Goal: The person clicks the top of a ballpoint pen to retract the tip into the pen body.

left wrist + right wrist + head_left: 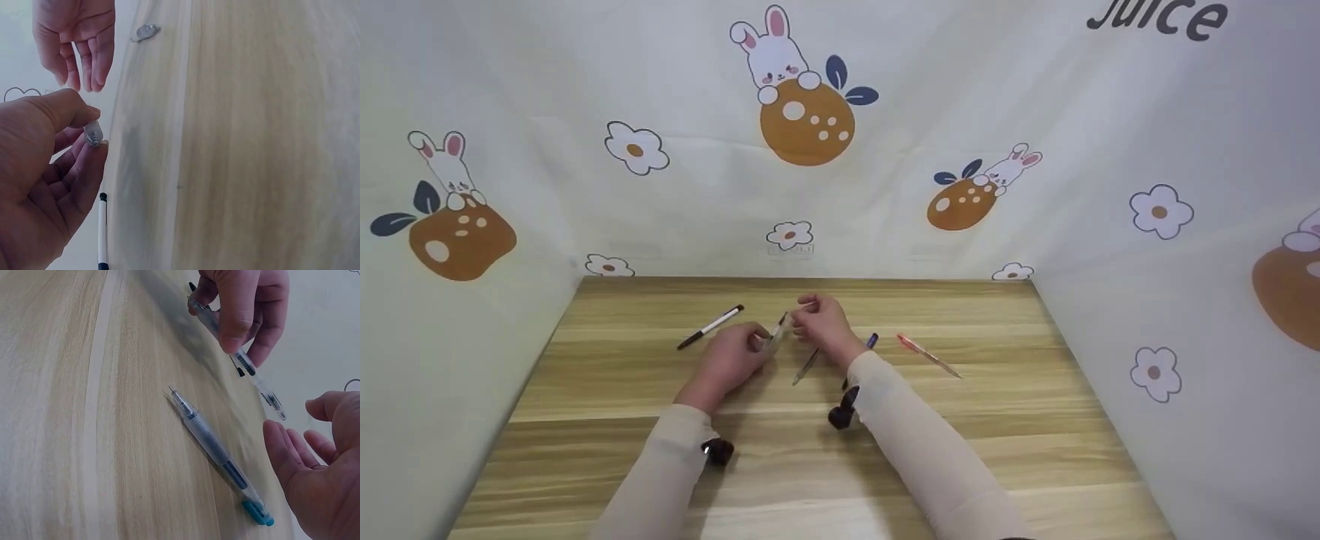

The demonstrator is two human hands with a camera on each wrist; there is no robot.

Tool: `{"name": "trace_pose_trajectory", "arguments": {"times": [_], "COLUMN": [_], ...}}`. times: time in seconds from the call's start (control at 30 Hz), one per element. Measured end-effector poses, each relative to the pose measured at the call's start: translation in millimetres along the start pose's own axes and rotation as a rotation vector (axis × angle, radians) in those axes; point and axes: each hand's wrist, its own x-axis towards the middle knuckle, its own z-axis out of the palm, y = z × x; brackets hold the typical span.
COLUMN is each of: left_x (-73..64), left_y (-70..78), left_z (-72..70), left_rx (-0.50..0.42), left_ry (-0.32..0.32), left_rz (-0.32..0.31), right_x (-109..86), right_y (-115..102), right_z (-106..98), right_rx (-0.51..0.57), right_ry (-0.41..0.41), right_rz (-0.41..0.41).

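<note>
My left hand (729, 360) pinches a clear pen (778, 328) between thumb and fingers, above the table. In the left wrist view the pen's metal tip (93, 135) pokes out from the pinch. Most of its barrel (244, 363) shows in the right wrist view, slanting toward the right hand. The right hand (823, 326) is just past the pen's far end, fingers loosely bent, gripping nothing; a small gap separates it from the pen (274, 405). Under the right forearm lies another clear pen (211, 444) with a teal clip, partly hidden in the head view.
A white pen with black ends (710, 327) lies left of the left hand. To the right lies a red-capped clear pen (930, 356). The wood-grain table (780, 465) is bordered by a printed curtain (682, 210) at the back and sides.
</note>
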Motion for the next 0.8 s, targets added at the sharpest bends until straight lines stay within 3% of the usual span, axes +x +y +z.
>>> {"name": "trace_pose_trajectory", "arguments": {"times": [0.3,0.8], "left_x": [-2.4,-1.0], "left_y": [13.7,22.3], "left_z": [1.1,5.7], "left_rx": [-0.013,-0.007], "left_ry": [-0.005,0.017], "left_rz": [0.021,0.058], "right_x": [1.8,-0.3], "right_y": [6.0,4.8], "right_z": [-4.9,-1.9], "right_rx": [0.117,0.141], "right_ry": [-0.004,-0.027], "right_rz": [0.027,0.018]}}
